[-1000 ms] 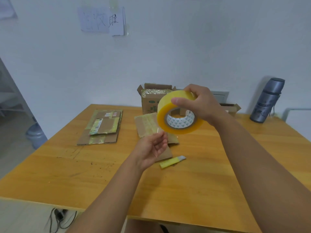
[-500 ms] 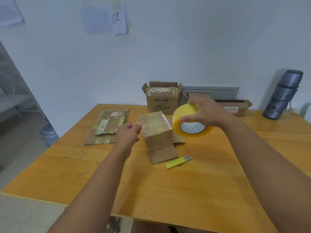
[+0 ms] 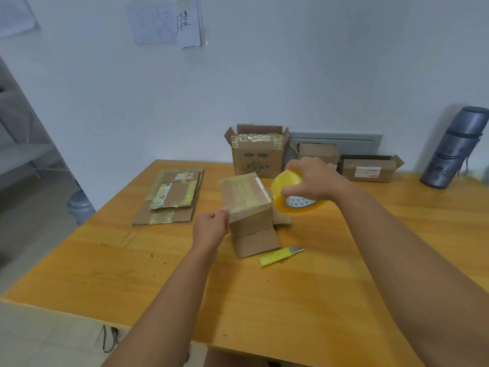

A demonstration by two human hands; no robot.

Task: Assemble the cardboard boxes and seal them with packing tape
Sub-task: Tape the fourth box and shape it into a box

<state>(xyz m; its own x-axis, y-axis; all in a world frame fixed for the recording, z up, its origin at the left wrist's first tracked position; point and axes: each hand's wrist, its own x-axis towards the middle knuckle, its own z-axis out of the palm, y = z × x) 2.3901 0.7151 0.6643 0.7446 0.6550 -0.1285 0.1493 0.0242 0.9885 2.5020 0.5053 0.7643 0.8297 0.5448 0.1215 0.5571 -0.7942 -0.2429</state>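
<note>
Right grip (image 3: 311,180) around tape roll (image 3: 289,193)

On the white wall in the upper left of the frame, a small white paper sheet (image 3: 188,23) carries one handwritten black character that reads as 眭; the larger pale sheet (image 3: 152,25) beside it, touching its left edge, shows only faint strokes too washed out to read. At the back centre of the frame, the open brown cardboard box (image 3: 256,160) bears green printed marks and a logo, blurred beyond reading. The low brown carton (image 3: 369,169) at right has a white label with a red line, its text illegible. Labels on the flattened cardboard stack (image 3: 173,193) at left are likewise unreadable.
</note>
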